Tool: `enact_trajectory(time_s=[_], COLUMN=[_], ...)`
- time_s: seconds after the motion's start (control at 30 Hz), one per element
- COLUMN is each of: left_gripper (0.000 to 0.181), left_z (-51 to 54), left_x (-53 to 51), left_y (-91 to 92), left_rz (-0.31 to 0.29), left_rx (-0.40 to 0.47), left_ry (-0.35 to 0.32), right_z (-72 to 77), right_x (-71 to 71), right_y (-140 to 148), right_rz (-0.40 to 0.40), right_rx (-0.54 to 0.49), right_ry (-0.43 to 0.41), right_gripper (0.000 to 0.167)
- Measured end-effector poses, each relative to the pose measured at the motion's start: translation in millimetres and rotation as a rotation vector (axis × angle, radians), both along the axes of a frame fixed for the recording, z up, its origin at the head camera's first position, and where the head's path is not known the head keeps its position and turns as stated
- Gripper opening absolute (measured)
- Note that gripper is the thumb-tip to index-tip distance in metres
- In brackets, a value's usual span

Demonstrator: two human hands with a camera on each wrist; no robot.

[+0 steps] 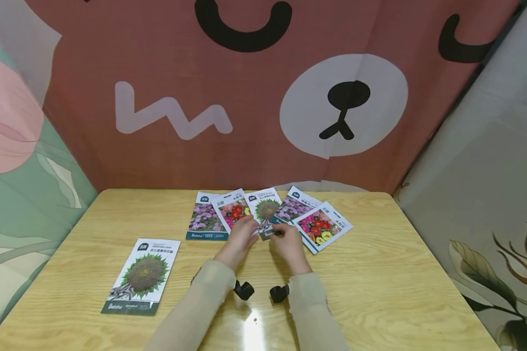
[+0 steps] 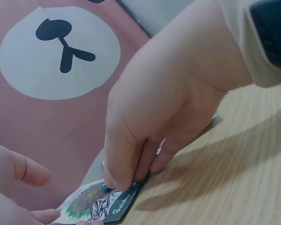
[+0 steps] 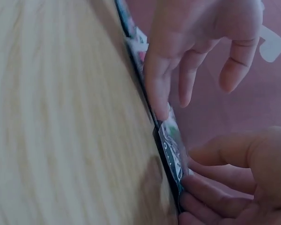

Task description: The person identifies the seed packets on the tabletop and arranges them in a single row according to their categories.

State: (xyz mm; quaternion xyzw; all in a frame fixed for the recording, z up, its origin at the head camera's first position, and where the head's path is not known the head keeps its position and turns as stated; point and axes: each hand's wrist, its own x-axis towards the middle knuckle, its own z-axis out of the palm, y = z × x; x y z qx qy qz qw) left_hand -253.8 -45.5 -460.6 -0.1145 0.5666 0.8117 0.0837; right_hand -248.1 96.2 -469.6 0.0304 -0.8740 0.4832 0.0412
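Several flower seed packets lie fanned at the back of the table. The middle one, a sunflower seed packet (image 1: 267, 208), is between my hands. My right hand (image 1: 288, 246) pinches its lower right part; in the left wrist view the right hand's (image 2: 164, 108) fingertips cover part of its dark bottom band. My left hand (image 1: 240, 239) touches its lower left side; in the right wrist view the left hand's (image 3: 196, 33) index finger reaches down to the packet (image 3: 173, 145), the other fingers loose and apart. Another sunflower seed packet (image 1: 145, 273) lies alone at the front left.
A purple-flower packet (image 1: 206, 214) and a red-flower packet (image 1: 233, 209) overlap on the left. To the right lie another purple-flower packet (image 1: 295, 204) and a red-and-yellow-flower packet (image 1: 322, 226). A wooden table (image 1: 399, 282) bears everything, with a bear-printed cloth (image 1: 254, 156) behind it.
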Motion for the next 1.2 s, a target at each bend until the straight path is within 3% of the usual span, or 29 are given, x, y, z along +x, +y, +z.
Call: enact_trajectory(time_s=[0.13,0.27,0.57,0.8,1.1,1.2], left_gripper=[0.06,0.059,0.052,0.053,0.051,0.049], left_z=[1.5,1.2,-5.2,-9.4,-9.1,-6.1], left_x=[-1.0,-1.1,-2.5,-0.2,2.4,6.1], left_y=[-1.5,-1.3,5.4,8.0,-6.4,-16.4], left_rz=[0.018,0.041,0.047,0.065,0.142,0.138], left_rx=[0.077,0.092,0.024,-0.033,-0.105,-0.14], left_ry=[-0.038,-0.042,0.069,0.07,0.106,0.118], right_z=[-2.2,-4.2,-3.0,0.0,-1.8,-0.8], right_x=[0.1,-0.8,-0.4,0.0,0.8,1.3], right_y=[0.2,1.3,1.1,0.1,-0.6,-0.9], right_rz=[0.012,0.009,-0.002,-0.028,-0.039,-0.053], right_rx=[0.034,0.051,0.077,0.053,0.046,0.037], right_ry=[0.024,0.071,0.135,0.105,0.16,0.167], right_gripper=[0.027,0.026,0.023,0.021,0.018,0.017])
